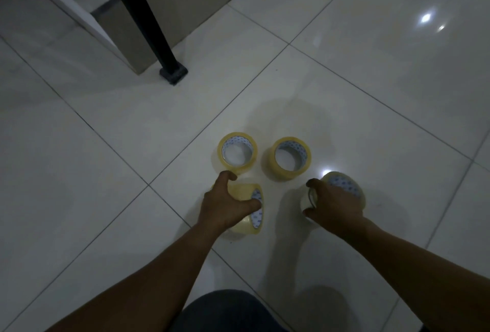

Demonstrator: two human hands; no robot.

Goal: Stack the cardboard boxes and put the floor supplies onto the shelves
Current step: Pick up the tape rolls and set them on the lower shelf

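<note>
Four yellowish clear packing-tape rolls with white printed cores are counted on the glossy white tiled floor point(106, 146). Two are left lying flat, side by side and untouched: the far left roll point(237, 152) and the far right roll point(290, 158). The near left roll point(242, 192), tipped on edge, is gripped by the left hand point(225, 204), fingers curled round it. The near right roll point(342, 182) is clasped from above by the right hand point(334, 203). One black metal post point(148, 21) with a square foot is stood well apart, beside a pale upright panel point(124, 40). One dark-clad knee point(225, 307) is seen at the bottom.
</note>
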